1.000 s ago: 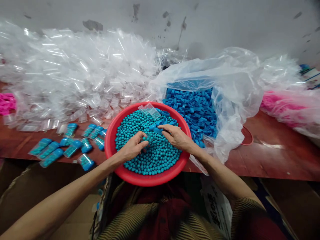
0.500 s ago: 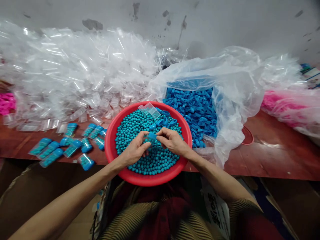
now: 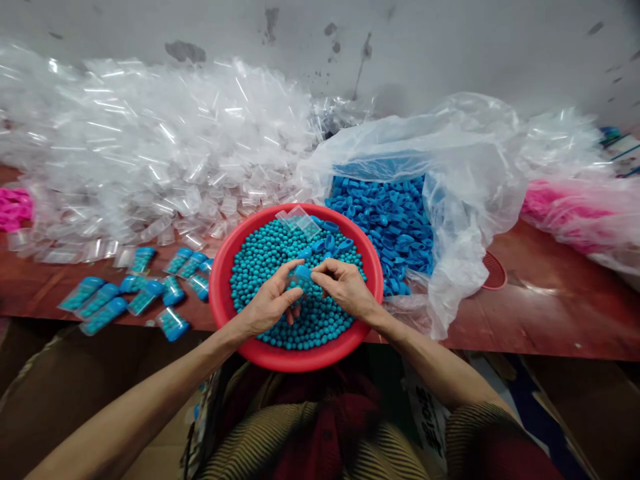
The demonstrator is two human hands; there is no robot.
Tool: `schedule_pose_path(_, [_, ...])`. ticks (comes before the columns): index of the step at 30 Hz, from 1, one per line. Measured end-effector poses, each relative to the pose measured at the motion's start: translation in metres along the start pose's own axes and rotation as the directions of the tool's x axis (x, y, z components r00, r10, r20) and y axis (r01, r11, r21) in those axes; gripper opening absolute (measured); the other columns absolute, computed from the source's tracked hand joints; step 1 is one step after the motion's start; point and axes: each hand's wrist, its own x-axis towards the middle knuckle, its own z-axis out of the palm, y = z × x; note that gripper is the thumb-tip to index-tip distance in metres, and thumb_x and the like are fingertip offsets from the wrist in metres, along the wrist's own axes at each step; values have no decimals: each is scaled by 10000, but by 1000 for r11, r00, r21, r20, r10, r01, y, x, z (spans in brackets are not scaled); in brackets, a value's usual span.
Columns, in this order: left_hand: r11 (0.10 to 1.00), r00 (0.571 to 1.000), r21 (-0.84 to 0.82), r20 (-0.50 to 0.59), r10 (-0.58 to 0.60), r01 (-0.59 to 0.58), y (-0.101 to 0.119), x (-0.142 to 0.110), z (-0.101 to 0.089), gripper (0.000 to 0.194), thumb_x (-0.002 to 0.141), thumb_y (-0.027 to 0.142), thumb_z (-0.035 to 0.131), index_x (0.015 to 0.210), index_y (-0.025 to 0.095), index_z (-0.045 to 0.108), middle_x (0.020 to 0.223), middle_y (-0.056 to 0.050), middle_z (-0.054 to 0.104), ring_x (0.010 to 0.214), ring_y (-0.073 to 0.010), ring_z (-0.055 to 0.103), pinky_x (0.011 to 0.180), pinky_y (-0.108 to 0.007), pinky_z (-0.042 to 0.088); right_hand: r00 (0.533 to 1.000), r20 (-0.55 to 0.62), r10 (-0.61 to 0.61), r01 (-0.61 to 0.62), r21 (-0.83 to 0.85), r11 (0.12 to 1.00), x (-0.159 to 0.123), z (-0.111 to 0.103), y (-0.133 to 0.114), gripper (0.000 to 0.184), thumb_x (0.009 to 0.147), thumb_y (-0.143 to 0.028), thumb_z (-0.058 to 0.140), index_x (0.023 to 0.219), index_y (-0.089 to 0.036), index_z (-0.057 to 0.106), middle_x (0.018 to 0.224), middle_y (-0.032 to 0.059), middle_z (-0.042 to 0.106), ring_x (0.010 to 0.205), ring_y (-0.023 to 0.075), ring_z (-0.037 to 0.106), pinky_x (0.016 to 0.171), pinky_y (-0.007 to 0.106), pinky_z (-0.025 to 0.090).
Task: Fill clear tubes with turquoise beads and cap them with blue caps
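Observation:
Over a red basin (image 3: 297, 361) of turquoise beads (image 3: 260, 257), my two hands meet at one small container. My left hand (image 3: 270, 301) is closed around the clear plastic container (image 3: 303, 284), whose body is partly hidden by the fingers. A blue cap (image 3: 301, 271) sits at its top. My right hand (image 3: 347, 288) pinches the cap from the right side. I cannot tell whether the cap is fully seated. On the beads behind the hands lie several loose blue caps (image 3: 330, 244) and a couple of clear containers (image 3: 303, 223).
Capped bead-filled containers (image 3: 145, 297) lie on the red table (image 3: 540, 313) at left. Behind them rises a large heap of clear containers (image 3: 150, 147). A plastic-lined box of blue caps (image 3: 387, 220) stands right of the basin. Pink pieces (image 3: 565, 213) lie in a bag farther right.
My right hand has moved left with a blue cap from the loose caps to the container in my left hand. The cap is now at the container's top.

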Motion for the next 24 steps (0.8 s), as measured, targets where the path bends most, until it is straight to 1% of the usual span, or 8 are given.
schedule_pose_path(3, [999, 1000, -36, 5, 0, 0, 1, -2, 1, 665, 823, 373, 567, 1382, 200, 251, 731, 19, 564, 476, -92, 545, 394, -203, 468, 999, 22, 45, -46, 82, 996, -2, 1, -1, 180, 780, -329, 575, 688, -174, 568, 585, -56, 532, 467, 70, 500, 465, 191, 398])
schedule_pose_path(5, [1000, 1000, -16, -15, 1, -1, 0, -2, 2, 652, 820, 364, 571, 1374, 205, 267, 720, 24, 554, 459, -86, 533, 383, -196, 457, 999, 8, 50, -50, 95, 994, -4, 2, -1, 174, 778, -328, 578, 700, -173, 573, 611, -51, 545, 469, 70, 507, 464, 192, 403])
schedule_pose_path(8, [998, 997, 58, -74, 10, -6, -2, -3, 4, 612, 812, 344, 581, 1349, 208, 320, 685, 39, 525, 423, -71, 501, 342, -171, 399, 1000, 10, -19, 19, 16, 1000, -7, 1, 1, 158, 800, -311, 571, 750, -166, 609, 647, -41, 565, 496, 67, 508, 484, 189, 394])
schedule_pose_path(12, [999, 993, 44, -117, 22, -17, -3, -3, 6, 580, 816, 348, 571, 1330, 224, 333, 689, 47, 520, 408, -62, 499, 324, -158, 361, 985, 69, -159, 167, -134, 977, -6, -5, 1, 168, 825, -275, 554, 760, -151, 647, 604, -42, 541, 529, 66, 481, 532, 192, 375])
schedule_pose_path(17, [1000, 995, 14, -105, 4, -2, 2, -3, 11, 420, 798, 341, 579, 1164, 215, 415, 643, 76, 498, 372, -39, 459, 311, -139, 338, 972, 170, -160, 179, -101, 979, -3, -12, 2, 159, 809, -263, 569, 770, -143, 667, 582, -41, 534, 510, 67, 459, 520, 199, 360])
schedule_pose_path(20, [1000, 989, 9, -146, 9, -7, 4, -2, 12, 363, 789, 326, 586, 1099, 213, 434, 627, 90, 481, 357, -22, 427, 311, -127, 318, 965, 182, -191, 220, -151, 964, -3, -13, 2, 165, 814, -263, 563, 776, -144, 670, 597, -30, 548, 550, 77, 478, 551, 205, 382])
schedule_pose_path(22, [1000, 985, -4, -171, 4, -5, 4, -2, 9, 373, 791, 341, 581, 1101, 214, 418, 624, 91, 483, 354, -29, 439, 309, -128, 316, 963, 213, -166, 191, -104, 976, -2, -16, 1, 159, 804, -256, 574, 871, -151, 672, 684, -17, 591, 588, 82, 507, 569, 208, 416])
schedule_pose_path(24, [999, 989, -33, -151, -8, 3, 3, -2, 5, 403, 795, 371, 572, 1118, 222, 383, 643, 82, 509, 375, -52, 486, 326, -148, 366, 954, 288, -88, 89, 10, 996, 1, -19, -1, 217, 784, -245, 590, 975, -165, 655, 794, -4, 621, 615, 83, 537, 579, 215, 460])
